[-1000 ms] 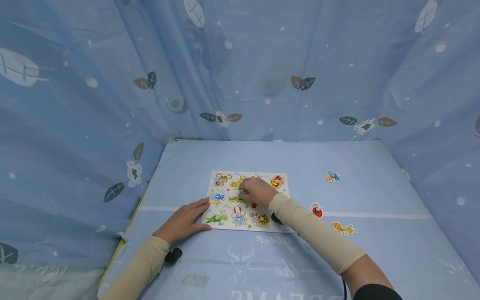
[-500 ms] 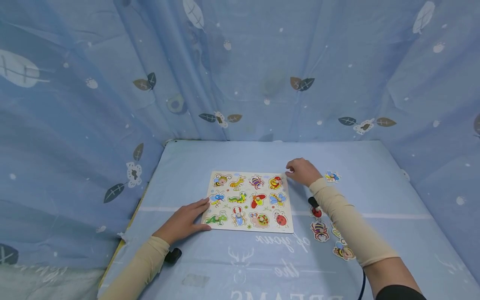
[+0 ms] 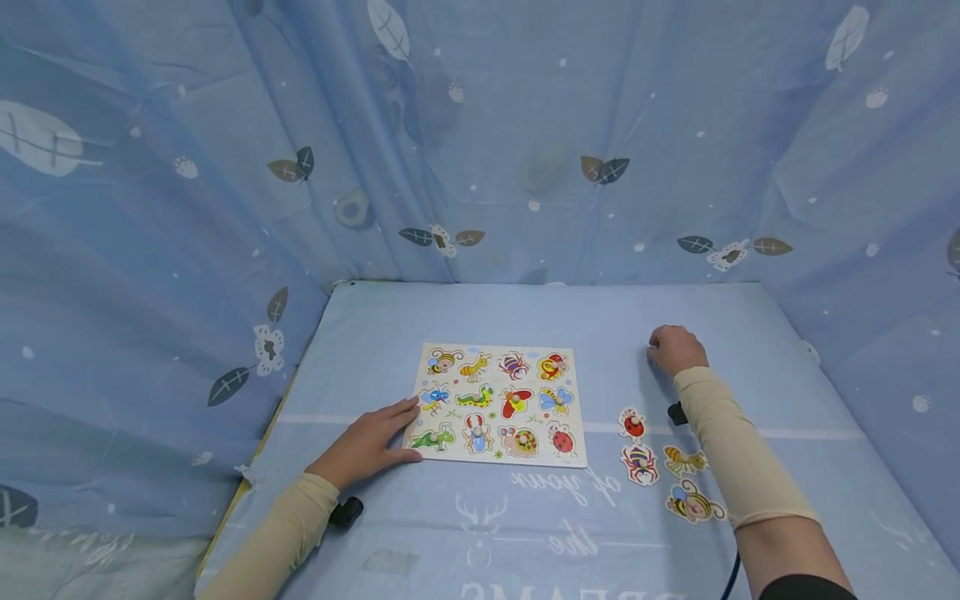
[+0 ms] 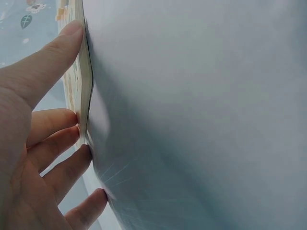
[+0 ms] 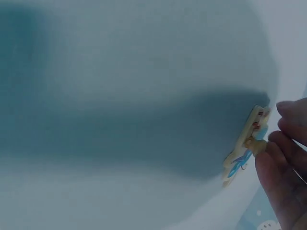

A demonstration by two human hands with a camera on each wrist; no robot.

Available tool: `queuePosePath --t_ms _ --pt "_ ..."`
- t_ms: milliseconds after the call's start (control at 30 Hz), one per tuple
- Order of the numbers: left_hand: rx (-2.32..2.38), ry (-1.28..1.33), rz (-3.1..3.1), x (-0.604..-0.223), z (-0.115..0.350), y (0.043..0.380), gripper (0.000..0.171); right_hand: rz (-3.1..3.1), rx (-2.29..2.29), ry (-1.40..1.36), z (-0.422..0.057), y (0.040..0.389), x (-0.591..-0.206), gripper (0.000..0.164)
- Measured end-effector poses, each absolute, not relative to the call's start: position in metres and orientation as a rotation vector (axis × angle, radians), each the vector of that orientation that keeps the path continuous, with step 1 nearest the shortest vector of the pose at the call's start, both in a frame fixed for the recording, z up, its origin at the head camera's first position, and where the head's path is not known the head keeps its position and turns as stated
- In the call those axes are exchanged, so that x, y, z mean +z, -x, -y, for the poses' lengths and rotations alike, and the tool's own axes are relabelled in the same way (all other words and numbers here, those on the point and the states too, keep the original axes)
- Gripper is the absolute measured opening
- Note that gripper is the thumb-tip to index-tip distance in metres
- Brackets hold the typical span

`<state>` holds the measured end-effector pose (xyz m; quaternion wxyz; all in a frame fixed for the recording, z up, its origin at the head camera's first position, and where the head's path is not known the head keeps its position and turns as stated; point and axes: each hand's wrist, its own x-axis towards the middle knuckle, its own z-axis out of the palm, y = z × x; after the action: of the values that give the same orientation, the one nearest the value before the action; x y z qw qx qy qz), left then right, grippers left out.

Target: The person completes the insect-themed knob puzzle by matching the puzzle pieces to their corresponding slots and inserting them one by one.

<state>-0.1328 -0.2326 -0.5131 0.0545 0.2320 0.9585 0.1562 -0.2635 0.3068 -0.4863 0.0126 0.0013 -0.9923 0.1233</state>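
Head view: mirrored lettering (image 3: 573, 537) on the pale-blue table (image 3: 450, 312) reads "of your", "the" and a cut-off "DREAMS". A flat, rectangular insect board (image 3: 534, 380) lies with its long axis left to right; the left hand (image 3: 371, 437), fingers extended, touches its left edge. Well right of it, the right hand (image 3: 677, 350) pinches the round knob (image 5: 258, 146) of a thin insect piece (image 5: 243, 155), tilted, its long axis slanting upper right to lower left in the wrist view.

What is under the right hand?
A partly blue puzzle piece, its knob pinched by the right hand, shows in the right wrist view. The hand covers it in the head view; its underside cannot be seen.
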Motion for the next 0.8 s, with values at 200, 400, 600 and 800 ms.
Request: queuePosePath --t_ms 200,400,600,800 --pt "0.486 -0.708 -2.91 -0.511 0.232 0.132 0.086 3.036 0.367 0.083 -0.314 0.26 -0.492 0.016" --pt "0.483 -0.719 -2.918 -0.513 0.234 0.133 0.086 3.034 0.475 0.096 -0.319 0.258 -0.493 0.012" --pt "0.492 -0.704 -2.904 -0.514 0.234 0.133 0.087 3.024 0.53 0.055 -0.318 0.257 -0.493 0.012" --pt "0.489 -0.706 -2.906 -0.515 0.233 0.133 0.086 2.99 0.557 -0.064 -0.292 0.258 -0.483 0.013"
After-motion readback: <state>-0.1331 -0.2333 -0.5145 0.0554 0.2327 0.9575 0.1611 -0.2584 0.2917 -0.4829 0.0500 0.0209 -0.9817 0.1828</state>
